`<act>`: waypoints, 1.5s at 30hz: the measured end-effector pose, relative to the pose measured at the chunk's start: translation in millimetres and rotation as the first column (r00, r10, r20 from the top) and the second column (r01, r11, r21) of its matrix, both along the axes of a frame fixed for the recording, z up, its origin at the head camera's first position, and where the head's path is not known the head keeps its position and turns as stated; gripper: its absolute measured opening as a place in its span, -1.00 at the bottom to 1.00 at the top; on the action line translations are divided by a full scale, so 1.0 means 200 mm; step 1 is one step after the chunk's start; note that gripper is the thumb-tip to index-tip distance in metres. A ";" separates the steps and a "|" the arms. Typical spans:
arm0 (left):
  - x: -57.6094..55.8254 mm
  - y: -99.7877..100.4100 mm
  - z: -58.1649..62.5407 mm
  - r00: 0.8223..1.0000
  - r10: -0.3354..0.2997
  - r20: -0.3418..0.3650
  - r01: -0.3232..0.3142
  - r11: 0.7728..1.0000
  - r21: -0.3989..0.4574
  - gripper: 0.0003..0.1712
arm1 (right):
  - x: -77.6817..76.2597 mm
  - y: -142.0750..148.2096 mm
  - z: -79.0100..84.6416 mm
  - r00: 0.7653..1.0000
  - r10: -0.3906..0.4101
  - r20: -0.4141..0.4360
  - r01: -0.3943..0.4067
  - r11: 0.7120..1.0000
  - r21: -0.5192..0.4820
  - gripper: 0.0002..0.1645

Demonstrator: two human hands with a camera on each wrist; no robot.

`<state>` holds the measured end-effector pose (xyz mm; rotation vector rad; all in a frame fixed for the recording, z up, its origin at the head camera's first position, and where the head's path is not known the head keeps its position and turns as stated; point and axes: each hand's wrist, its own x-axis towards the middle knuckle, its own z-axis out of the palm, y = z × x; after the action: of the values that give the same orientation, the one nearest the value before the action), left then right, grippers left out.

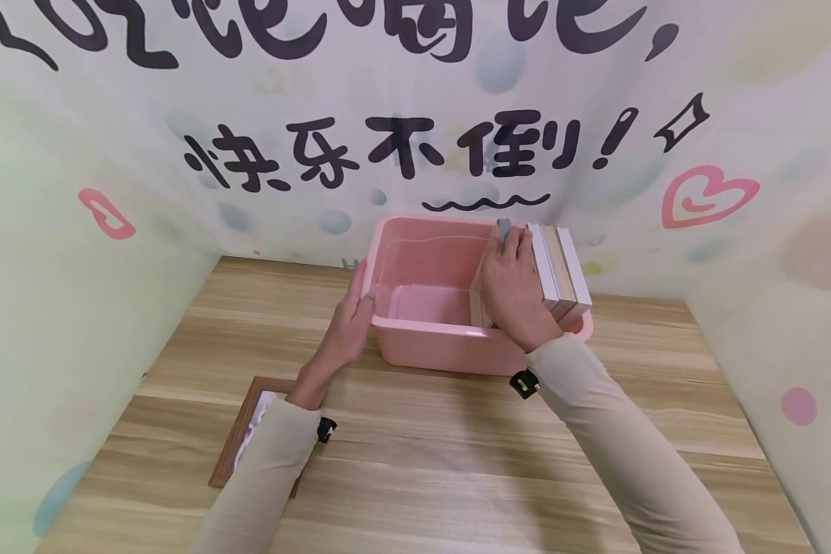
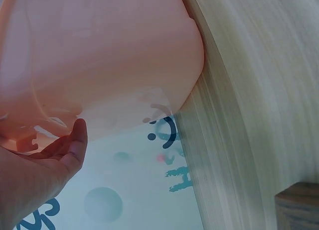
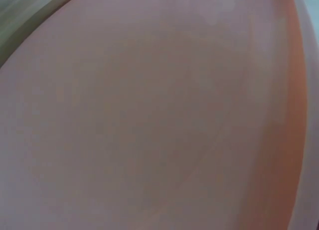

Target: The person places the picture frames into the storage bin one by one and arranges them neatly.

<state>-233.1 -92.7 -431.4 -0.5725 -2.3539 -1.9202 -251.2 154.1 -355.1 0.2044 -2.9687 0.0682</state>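
Note:
A pink plastic bin (image 1: 425,350) stands against the back wall. My left hand (image 1: 349,323) holds its left rim; in the left wrist view that hand (image 2: 52,160) lies at the bin's edge. Inside the bin's right half, my right hand (image 1: 515,288) grips an upright book (image 1: 504,226) from above, its grey-blue top edge showing at the fingertips. Several white-edged books (image 1: 559,265) stand upright just right of that hand. The hand covers most of the gripped book. The right wrist view is filled by the bin's pink wall (image 3: 164,115), with no hand visible.
A brown wooden picture frame (image 1: 238,435) lies on the wood-grain table (image 1: 429,462), partly beneath the left forearm. The back wall (image 1: 305,223) carries a printed cloth with black characters, and side walls bound the table left and right.

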 end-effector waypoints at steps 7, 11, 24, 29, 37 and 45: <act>0.00 0.01 0.00 1.000 -0.007 -0.010 0.007 1.000 0.011 -0.31 | 0.00 0.02 0.00 1.000 -0.017 0.013 0.015 0.995 0.102 -0.35; -0.01 0.01 0.01 1.000 -0.005 0.001 0.005 1.000 0.005 -0.31 | 0.00 0.05 0.01 0.997 -0.069 0.019 0.064 0.981 0.185 -0.31; -0.01 0.01 0.02 0.999 -0.008 0.044 0.008 1.000 0.008 -0.31 | -0.02 0.12 0.06 0.993 -0.080 0.085 0.079 0.997 0.010 -0.26; -0.01 0.02 0.02 1.000 -0.005 0.024 0.005 1.000 0.005 -0.31 | 0.00 0.25 0.08 0.997 -0.040 -0.063 0.029 0.985 -0.173 -0.33; 0.03 0.01 0.08 0.998 0.002 0.064 -0.001 1.000 -0.007 -0.32 | 0.08 0.48 0.03 0.998 -0.058 -0.020 0.044 0.899 -0.435 -0.27; 0.03 0.00 0.07 0.998 -0.004 0.059 0.005 1.000 -0.025 -0.32 | 0.15 0.57 -0.08 0.999 -0.043 -0.032 0.015 0.791 -0.611 -0.23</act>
<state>-226.3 -92.4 -416.7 -0.5302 -2.4171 -1.9385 -220.6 267.6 -371.3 0.0681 -2.7207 0.9908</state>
